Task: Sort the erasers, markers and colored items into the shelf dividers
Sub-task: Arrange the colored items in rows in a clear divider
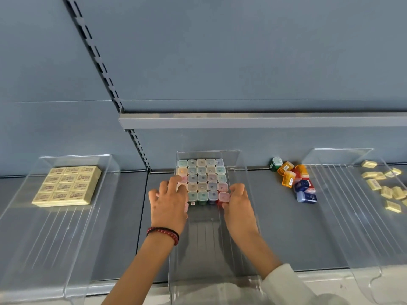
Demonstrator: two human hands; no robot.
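Observation:
A block of upright markers (202, 179) with pale square caps stands packed at the back of the middle clear divider (240, 221). My left hand (168, 202) rests against the block's left side, fingers spread over the caps. My right hand (239, 202) pinches the red-bodied marker (223, 198) at the block's front right corner. Yellow erasers (68, 186) lie stacked in neat rows in the left divider (92, 227). Loose yellow erasers (384, 183) lie scattered at the right, in or behind the right divider (356, 216).
A heap of small colored boxes (295, 180), green, orange, red and blue, lies on the grey shelf (286, 227) between the middle and right dividers. An upper shelf edge (264, 121) runs overhead. A slotted upright (141, 148) stands behind, left of the markers.

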